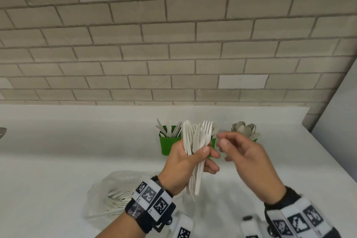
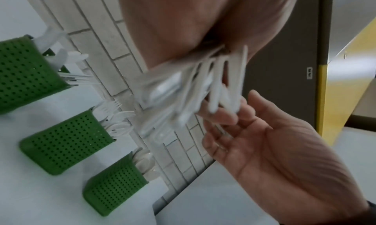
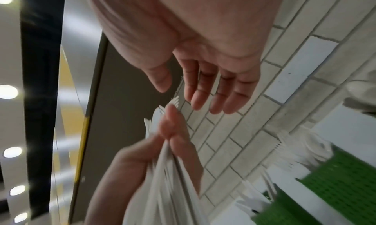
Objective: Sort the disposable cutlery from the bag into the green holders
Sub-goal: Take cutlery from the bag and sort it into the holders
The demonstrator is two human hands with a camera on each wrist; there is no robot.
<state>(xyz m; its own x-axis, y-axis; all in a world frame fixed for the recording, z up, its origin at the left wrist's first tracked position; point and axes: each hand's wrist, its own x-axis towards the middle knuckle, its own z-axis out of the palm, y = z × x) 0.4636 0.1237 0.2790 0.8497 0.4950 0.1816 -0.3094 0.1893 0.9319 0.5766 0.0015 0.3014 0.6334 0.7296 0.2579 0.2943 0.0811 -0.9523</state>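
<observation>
My left hand [image 1: 209, 155] grips an upright bundle of white disposable cutlery [image 1: 195, 152], a fork's tines showing at its top. My right hand [image 1: 222, 140] is just to the right of the bundle, fingers loose and holding nothing; in the left wrist view its fingertips [image 2: 221, 115] touch the bundle's ends [image 2: 193, 91]. Three green perforated holders stand by the wall: the left holder [image 1: 167, 144] with knives, the middle holder [image 1: 213, 144] mostly hidden by the bundle, the right holder's spoons [image 1: 245, 130] showing above my right hand. The plastic bag [image 1: 104, 195] lies at the front left with more cutlery inside.
A white counter [image 1: 77, 150] runs along a grey brick wall [image 1: 173, 44]. A white panel [image 1: 338, 121] closes off the right end of the counter. A grey object [image 1: 2, 131] pokes in at the far left edge.
</observation>
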